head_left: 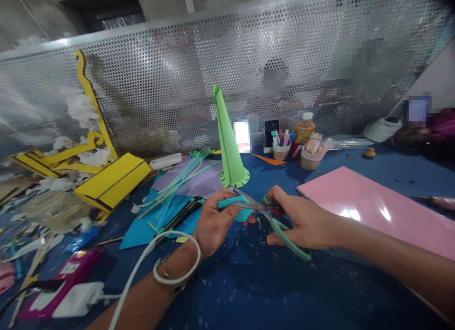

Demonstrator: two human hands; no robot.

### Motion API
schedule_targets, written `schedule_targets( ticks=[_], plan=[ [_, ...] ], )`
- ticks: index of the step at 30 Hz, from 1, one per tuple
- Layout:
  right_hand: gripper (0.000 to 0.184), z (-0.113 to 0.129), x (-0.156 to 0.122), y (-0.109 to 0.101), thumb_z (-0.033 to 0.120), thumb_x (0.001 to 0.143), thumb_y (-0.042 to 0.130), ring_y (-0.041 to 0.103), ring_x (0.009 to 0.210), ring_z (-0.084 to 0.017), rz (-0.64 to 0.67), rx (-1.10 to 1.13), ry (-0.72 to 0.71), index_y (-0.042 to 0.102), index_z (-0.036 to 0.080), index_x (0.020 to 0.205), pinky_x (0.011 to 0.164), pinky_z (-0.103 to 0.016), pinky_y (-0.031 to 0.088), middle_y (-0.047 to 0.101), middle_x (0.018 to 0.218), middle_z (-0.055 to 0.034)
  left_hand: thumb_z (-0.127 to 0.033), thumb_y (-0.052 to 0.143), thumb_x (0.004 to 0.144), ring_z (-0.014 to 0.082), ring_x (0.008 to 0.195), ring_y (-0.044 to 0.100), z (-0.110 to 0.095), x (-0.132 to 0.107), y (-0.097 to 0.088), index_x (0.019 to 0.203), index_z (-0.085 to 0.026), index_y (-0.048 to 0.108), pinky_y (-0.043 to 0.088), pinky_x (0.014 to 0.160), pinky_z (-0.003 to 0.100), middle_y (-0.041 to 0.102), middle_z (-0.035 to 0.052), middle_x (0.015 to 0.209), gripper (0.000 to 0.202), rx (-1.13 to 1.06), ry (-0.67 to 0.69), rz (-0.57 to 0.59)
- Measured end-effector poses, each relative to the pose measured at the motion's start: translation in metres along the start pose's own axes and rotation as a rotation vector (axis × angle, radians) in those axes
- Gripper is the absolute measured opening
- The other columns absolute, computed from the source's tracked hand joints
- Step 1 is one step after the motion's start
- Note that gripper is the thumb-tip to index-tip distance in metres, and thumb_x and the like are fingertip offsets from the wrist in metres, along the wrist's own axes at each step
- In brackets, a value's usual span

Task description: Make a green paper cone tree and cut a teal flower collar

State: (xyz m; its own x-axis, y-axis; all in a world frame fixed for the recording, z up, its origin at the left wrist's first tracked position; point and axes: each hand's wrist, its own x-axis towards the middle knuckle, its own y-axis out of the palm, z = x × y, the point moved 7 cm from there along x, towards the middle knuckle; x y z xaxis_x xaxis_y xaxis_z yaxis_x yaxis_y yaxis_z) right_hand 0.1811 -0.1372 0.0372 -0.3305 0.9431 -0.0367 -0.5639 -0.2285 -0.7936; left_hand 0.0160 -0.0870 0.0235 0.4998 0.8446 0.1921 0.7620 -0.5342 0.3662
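In the head view my left hand [216, 222] pinches a small piece of blue paper [244, 214] near the middle of the table. My right hand [302, 216] has its fingers through the handles of green-handled scissors [289, 237]. The scissor blades are apart, and the blue paper lies at them. Just behind my hands a tall green paper cone [230, 145] stands upright, slightly tilted, with a fringed base. Blue paper strips [174, 192] and a blue sheet [137, 233] lie left of my left hand.
A pink board [377, 206] lies at right. Yellow box-like pieces [115, 180] stand at left. A magenta power strip [67, 278] sits front left; a white cable [137, 268] runs across my left forearm. Cups of pens [280, 151] and a bottle [304, 128] stand behind.
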Motion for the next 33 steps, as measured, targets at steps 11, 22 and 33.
schedule_targets(
  ticks=[11, 22, 33],
  plan=[
    [0.037, -0.001, 0.001, -0.001, 0.05, 0.092, 0.063, 0.05, 0.057, -0.017, -0.101, -0.11, 0.017, 0.035, 0.027, 0.09, 0.052, -0.028, 0.026, 0.059, 0.067, 0.0046, -0.036, 0.084, 0.084, 0.019, 0.066, 0.074, -0.003, 0.0, 0.003, 0.086, -0.017, 0.063, 0.053, 0.059, 0.029, 0.078, 0.0028, 0.08, 0.029, 0.02, 0.072, 0.037],
    [0.048, -0.011, 0.008, 0.0, 0.06, 0.085, 0.071, 0.041, 0.061, -0.013, -0.177, 0.415, -0.003, 0.036, 0.026, 0.085, 0.054, -0.026, 0.032, 0.044, 0.067, 0.0078, -0.04, 0.09, 0.076, 0.0193, 0.063, 0.075, 0.002, 0.0, 0.002, 0.088, -0.019, 0.055, 0.054, 0.058, 0.027, 0.078, 0.0026, 0.078, 0.042, -0.027, -0.029, -0.057],
    [0.046, -0.01, 0.006, 0.011, 0.059, 0.09, 0.066, 0.049, 0.072, -0.016, 0.01, 0.156, -0.061, 0.038, 0.025, 0.104, 0.064, -0.03, 0.038, 0.052, 0.085, 0.0038, -0.046, 0.09, 0.074, 0.0179, 0.06, 0.073, 0.003, 0.002, -0.01, 0.092, -0.017, 0.064, 0.059, 0.063, 0.028, 0.076, 0.002, 0.073, 0.043, 0.128, -0.004, -0.113]
  ],
)
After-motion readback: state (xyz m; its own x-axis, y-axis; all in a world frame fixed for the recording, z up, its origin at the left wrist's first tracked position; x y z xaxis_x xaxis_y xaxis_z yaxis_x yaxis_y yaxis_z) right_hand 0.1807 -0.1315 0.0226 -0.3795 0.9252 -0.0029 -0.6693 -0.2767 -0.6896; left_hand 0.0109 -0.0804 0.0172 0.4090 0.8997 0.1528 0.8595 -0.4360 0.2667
